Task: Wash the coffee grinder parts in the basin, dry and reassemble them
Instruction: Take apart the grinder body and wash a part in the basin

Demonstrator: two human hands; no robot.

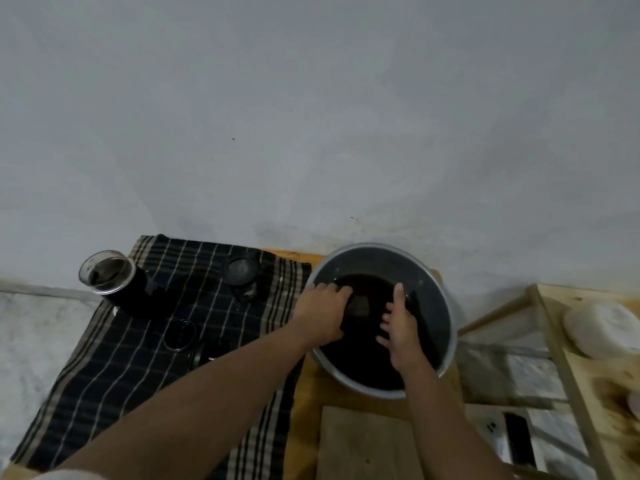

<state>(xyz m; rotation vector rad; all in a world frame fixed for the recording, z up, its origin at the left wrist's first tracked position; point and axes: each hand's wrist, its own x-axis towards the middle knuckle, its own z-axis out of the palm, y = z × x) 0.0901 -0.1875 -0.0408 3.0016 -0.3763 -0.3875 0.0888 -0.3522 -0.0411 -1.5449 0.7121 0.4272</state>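
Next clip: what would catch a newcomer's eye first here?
Two bare hands, left hand and right hand, reach into a round metal basin of dark water at centre right. Left of it, a dark striped cloth carries grinder parts, with a clear-topped grinder cup at its far left corner.

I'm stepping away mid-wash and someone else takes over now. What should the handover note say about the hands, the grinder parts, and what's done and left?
Left hand: grips a dark grinder part in the water of the basin.
Right hand: open, in the basin beside it, holding nothing.
On the striped cloth: grinder body, round part, black ring.
Done: grinder taken apart; one part in the wash.
Left: cannot tell whether the parts on the cloth are washed; nothing is reassembled yet.
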